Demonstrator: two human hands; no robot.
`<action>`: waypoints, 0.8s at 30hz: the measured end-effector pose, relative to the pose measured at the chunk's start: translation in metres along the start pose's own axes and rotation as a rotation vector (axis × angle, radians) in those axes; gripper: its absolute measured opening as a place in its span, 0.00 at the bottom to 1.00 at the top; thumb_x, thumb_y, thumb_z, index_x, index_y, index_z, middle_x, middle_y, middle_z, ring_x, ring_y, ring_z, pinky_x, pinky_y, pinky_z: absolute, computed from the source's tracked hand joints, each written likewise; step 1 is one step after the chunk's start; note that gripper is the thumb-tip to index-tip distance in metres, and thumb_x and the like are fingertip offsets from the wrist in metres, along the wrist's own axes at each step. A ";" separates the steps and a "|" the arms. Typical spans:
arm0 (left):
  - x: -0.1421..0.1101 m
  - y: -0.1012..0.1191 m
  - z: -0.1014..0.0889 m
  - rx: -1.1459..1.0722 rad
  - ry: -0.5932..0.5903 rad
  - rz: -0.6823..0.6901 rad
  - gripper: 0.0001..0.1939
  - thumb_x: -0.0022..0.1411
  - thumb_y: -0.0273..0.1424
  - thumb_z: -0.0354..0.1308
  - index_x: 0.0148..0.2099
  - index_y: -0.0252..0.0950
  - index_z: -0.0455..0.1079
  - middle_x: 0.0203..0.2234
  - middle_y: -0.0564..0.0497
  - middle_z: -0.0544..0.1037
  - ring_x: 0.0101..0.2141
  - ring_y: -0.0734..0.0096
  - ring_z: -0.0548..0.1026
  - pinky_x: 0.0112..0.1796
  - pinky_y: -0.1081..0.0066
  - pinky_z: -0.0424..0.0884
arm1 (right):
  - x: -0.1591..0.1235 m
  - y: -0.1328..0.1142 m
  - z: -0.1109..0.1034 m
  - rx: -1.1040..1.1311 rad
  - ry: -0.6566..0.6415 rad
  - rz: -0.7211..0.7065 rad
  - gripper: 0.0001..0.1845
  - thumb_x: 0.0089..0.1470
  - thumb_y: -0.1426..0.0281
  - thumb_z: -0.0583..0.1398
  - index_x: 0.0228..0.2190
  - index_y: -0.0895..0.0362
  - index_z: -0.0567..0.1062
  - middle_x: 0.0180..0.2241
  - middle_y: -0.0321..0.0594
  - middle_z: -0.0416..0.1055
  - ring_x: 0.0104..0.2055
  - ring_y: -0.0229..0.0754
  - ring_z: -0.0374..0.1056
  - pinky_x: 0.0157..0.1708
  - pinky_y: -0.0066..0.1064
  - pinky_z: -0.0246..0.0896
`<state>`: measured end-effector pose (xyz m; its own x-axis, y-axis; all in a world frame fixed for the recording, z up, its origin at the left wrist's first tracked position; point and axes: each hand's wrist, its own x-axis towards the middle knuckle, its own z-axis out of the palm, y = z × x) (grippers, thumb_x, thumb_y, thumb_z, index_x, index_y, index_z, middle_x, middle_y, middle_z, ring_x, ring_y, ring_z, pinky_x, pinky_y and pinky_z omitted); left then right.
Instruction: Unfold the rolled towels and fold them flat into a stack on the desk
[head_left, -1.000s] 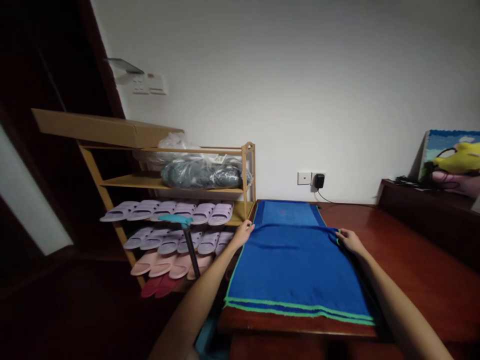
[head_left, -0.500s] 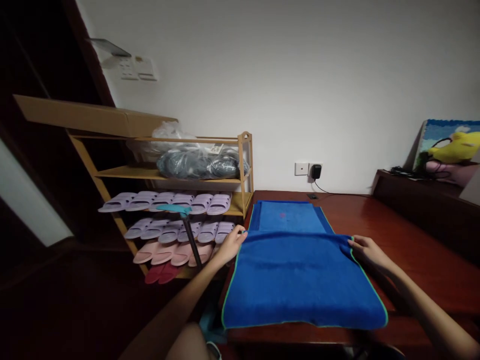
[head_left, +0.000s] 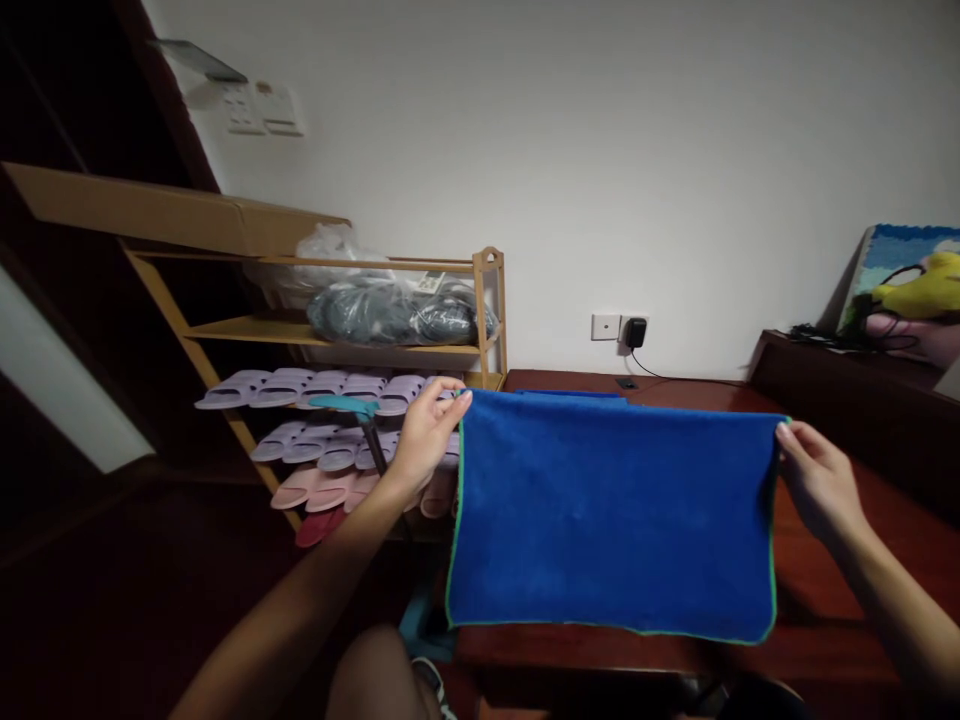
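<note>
Blue cloth has risen since a moment ago above the near part of the table, hiding most of the blue fabric on the far side; it now seems well spread, fingers of the left hand and right hand pinching its far corners

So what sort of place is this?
Probably a room in a home, perhaps near an entrance, though a shared lodging is possible. A rack holds rows of slippers, and a table stands against the wall beside it.
</note>
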<state>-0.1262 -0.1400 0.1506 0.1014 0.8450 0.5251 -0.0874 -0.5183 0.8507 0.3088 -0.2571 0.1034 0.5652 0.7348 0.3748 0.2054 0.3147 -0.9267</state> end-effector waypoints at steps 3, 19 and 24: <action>0.004 0.013 0.002 -0.022 0.048 0.065 0.17 0.52 0.41 0.64 0.37 0.37 0.64 0.18 0.58 0.70 0.20 0.75 0.69 0.23 0.77 0.63 | 0.004 -0.020 0.002 0.003 0.052 -0.060 0.20 0.44 0.53 0.64 0.25 0.56 0.68 0.19 0.30 0.55 0.20 0.29 0.49 0.17 0.22 0.45; 0.031 0.058 -0.004 -0.059 0.148 0.274 0.13 0.51 0.34 0.67 0.36 0.37 0.68 0.19 0.57 0.67 0.22 0.77 0.68 0.25 0.79 0.64 | 0.020 -0.073 0.002 -0.137 0.185 -0.329 0.19 0.47 0.53 0.63 0.30 0.56 0.72 0.24 0.34 0.63 0.23 0.31 0.55 0.21 0.24 0.49; 0.034 0.077 -0.009 -0.033 0.187 0.302 0.11 0.47 0.30 0.69 0.32 0.36 0.71 0.25 0.55 0.70 0.24 0.78 0.68 0.26 0.78 0.65 | 0.025 -0.088 0.004 -0.082 0.192 -0.331 0.20 0.43 0.52 0.64 0.30 0.55 0.72 0.24 0.35 0.63 0.22 0.32 0.55 0.19 0.26 0.45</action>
<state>-0.1381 -0.1501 0.2333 -0.1169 0.6655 0.7372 -0.1181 -0.7463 0.6550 0.3015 -0.2646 0.1946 0.5956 0.4734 0.6490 0.4602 0.4611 -0.7587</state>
